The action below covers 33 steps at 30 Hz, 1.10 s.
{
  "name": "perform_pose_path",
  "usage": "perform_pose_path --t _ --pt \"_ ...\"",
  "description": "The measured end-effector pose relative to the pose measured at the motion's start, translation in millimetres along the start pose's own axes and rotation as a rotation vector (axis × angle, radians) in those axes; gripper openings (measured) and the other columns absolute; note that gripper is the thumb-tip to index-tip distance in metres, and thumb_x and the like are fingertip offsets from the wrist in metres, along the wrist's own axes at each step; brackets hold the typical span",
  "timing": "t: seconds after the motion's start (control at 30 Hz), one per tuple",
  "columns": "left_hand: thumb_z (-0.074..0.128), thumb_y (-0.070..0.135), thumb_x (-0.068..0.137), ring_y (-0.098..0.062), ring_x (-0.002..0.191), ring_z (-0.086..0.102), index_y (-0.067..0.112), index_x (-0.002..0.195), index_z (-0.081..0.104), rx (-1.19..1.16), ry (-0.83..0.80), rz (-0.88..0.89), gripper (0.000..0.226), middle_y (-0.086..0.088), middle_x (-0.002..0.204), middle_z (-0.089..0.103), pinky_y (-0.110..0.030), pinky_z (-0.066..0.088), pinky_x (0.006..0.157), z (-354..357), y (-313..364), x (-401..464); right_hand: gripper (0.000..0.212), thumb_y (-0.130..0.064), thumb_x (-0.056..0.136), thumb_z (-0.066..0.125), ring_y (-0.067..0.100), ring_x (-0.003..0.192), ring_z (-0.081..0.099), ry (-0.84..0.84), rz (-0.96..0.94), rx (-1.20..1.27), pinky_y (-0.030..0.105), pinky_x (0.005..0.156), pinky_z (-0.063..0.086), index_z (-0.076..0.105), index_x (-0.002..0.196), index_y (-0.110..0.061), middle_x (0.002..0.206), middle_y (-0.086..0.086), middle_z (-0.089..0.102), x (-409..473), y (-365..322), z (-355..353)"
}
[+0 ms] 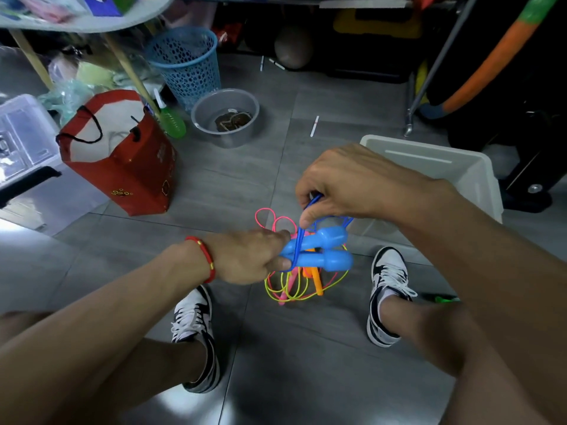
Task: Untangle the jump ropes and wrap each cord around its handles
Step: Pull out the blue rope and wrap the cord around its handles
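Note:
My left hand (248, 256) grips the two blue jump-rope handles (325, 250) side by side at their narrow ends, above the floor. Just above them, my right hand (343, 185) pinches the blue cord (303, 222), which loops down around the handles. Under the handles a tangle lies on the grey floor: a pink cord (267, 216) with a pink handle (285, 289), orange handles (316, 277) and a yellow-green cord (306, 294).
A white plastic bin (445, 167) stands behind my right hand. A red bag (122, 161), a grey bowl (227, 118) and a blue mesh basket (187, 62) stand at the back left. My shoes (196, 332) flank the tangle.

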State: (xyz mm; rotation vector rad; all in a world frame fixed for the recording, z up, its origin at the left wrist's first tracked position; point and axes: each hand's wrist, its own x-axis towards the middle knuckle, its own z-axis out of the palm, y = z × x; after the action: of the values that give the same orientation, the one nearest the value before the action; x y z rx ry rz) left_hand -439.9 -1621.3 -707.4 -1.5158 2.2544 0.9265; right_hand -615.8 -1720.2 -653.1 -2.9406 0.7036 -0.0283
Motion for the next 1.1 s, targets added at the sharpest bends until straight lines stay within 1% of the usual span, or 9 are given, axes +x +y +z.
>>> perform_pose_path --t 0.17,0.33,0.43,0.5,0.53,0.63,0.8,0.97,1.1 --pt "0.049 0.031 0.103 -0.020 0.087 0.049 0.009 0.112 0.046 0.031 0.026 0.139 0.024 -0.002 0.099 0.049 -0.026 0.035 0.077 -4.5 12.2 -16.1 0.020 -0.052 0.078 0.077 0.009 0.067 0.058 -0.137 0.116 0.390 0.034 0.066 0.047 0.076 0.083 -0.032 0.072 -0.004 0.068 -3.1 23.3 12.8" --pt "0.050 0.031 0.098 -0.014 0.066 0.046 0.003 0.108 0.052 -0.502 0.222 0.306 0.029 -0.001 0.077 0.049 -0.032 0.042 0.061 -14.9 -6.9 -30.4 0.014 -0.005 0.083 0.072 -0.006 0.065 0.055 -0.186 0.135 0.945 0.025 0.064 0.048 0.075 0.077 -0.017 0.070 -0.013 0.068 -18.3 35.7 29.8" --pt "0.047 0.018 0.099 -0.018 0.063 0.034 0.002 0.109 0.054 -1.016 0.230 0.325 0.020 -0.008 0.078 0.042 -0.032 0.027 0.054 -17.1 -9.5 -31.3 0.021 -0.038 0.091 0.057 -0.003 0.065 0.053 -0.171 0.122 1.031 0.020 0.071 0.050 0.076 0.081 -0.040 0.070 -0.016 0.066 -23.0 21.9 35.4" --pt "0.047 0.020 0.097 -0.016 0.062 0.032 -0.008 0.106 0.048 -1.190 0.308 0.269 0.029 -0.012 0.085 0.040 -0.032 0.020 0.054 -17.9 -14.3 -27.6 0.040 -0.056 0.099 0.045 0.013 0.063 0.046 -0.171 0.210 0.910 0.028 0.067 0.046 0.075 0.093 -0.031 0.071 0.012 0.057 -21.1 13.9 42.8" --pt "0.048 0.022 0.096 -0.014 0.061 0.033 -0.011 0.106 0.046 -1.223 0.338 0.225 0.034 -0.013 0.089 0.040 -0.032 0.020 0.054 -18.3 -18.8 -25.9 0.043 -0.053 0.102 0.042 0.011 0.059 0.041 -0.175 0.254 0.892 0.026 0.062 0.040 0.074 0.093 -0.025 0.065 0.008 0.048 -19.8 9.3 44.5" --pt "0.051 0.025 0.097 -0.013 0.061 0.036 -0.001 0.102 0.049 -1.212 0.381 0.121 0.027 -0.009 0.082 0.042 -0.024 0.025 0.051 -14.7 -29.9 -19.6 0.042 -0.049 0.102 0.044 0.008 0.055 0.045 -0.207 0.258 0.708 0.025 0.058 0.041 0.068 0.083 -0.020 0.063 -0.009 0.050 -17.2 -6.6 42.9" --pt "0.054 0.039 0.089 -0.014 0.061 0.043 0.013 0.093 0.052 -1.022 0.530 -0.151 0.027 -0.002 0.080 0.046 -0.023 0.039 0.050 -3.4 -43.8 -1.5 0.044 -0.036 0.105 0.037 0.016 0.061 0.059 -0.245 0.343 0.658 0.028 0.064 0.047 0.068 0.081 -0.015 0.079 0.011 0.068 -10.1 -21.7 47.7" --pt "0.052 0.030 0.101 -0.027 0.068 0.048 0.003 0.098 0.051 -0.492 0.673 -0.361 0.027 -0.010 0.079 0.057 -0.035 0.041 0.064 -1.6 -55.1 11.1 0.045 -0.024 0.106 0.036 0.012 0.062 0.052 -0.209 0.427 0.632 0.014 0.051 0.035 0.074 0.085 -0.013 0.067 -0.005 0.057 -3.0 -34.7 42.4" --pt "0.051 0.030 0.101 -0.028 0.070 0.050 0.004 0.102 0.053 -0.470 0.644 -0.377 0.027 -0.011 0.082 0.058 -0.036 0.043 0.064 -3.0 -57.3 15.8 0.038 -0.021 0.105 0.038 0.031 0.087 0.061 -0.197 0.454 0.533 0.030 0.074 0.048 0.071 0.098 -0.001 0.085 0.008 0.066 -3.3 -44.5 40.1"
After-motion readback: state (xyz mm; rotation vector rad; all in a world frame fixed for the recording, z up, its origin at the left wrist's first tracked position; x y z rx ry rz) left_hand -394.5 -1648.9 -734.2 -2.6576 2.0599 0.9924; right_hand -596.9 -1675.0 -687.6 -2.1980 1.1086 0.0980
